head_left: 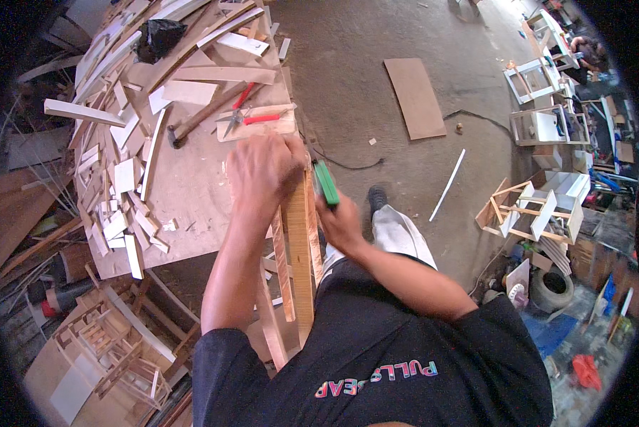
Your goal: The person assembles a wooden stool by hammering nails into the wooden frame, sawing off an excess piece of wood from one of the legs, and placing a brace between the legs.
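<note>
My left hand (262, 167) is closed over the far end of a narrow wooden frame (302, 263), whose long strips run back toward my body. At the frame's right side my right hand (342, 226) grips a green tool (326, 183); its working end is blurred and partly hidden, so its exact kind does not show. Just beyond my left hand, red-handled pliers (237, 110) lie on a small board (280, 127) on the workbench (198, 206). A hammer (209, 114) rests to the left of the pliers.
Wooden offcuts (126, 174) cover the bench's left side, with a black plastic bag (159, 40) among them. A brown panel (415, 98), a white strip (447, 183) and a dark cable (348, 165) lie on the floor. Wooden furniture frames (536, 206) stand at right.
</note>
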